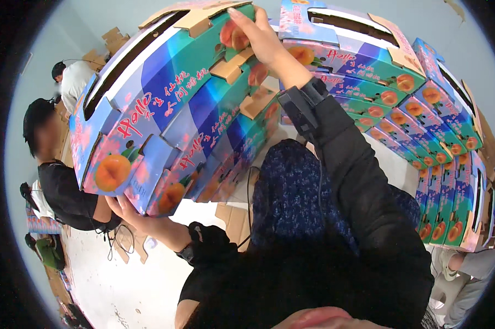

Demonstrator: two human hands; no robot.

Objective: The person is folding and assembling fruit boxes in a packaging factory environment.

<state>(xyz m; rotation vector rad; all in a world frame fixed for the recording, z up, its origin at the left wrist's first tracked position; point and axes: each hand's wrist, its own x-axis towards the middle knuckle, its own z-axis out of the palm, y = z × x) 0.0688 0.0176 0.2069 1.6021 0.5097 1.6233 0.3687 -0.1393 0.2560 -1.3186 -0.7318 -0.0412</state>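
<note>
A stack of printed cardboard fruit boxes stands in front of me, tilted in the view. The top fruit box (165,93) is blue, green and pink with peach pictures and a long slot in its upper side. My right hand (261,38) grips its far right corner, fingers lying over the green end by a brown cardboard tab. Down at the near left corner, my left hand (154,222) holds the box from below, its fingertips partly hidden. A second fruit box (173,186) lies directly under the top one, with more beneath.
More stacked fruit boxes (362,60) stand to the right, reaching round to a lower pile (445,203). A person in black (66,186) is close on the left, others farther back. Flattened cardboard (231,222) and a dark cable (249,192) are by my legs.
</note>
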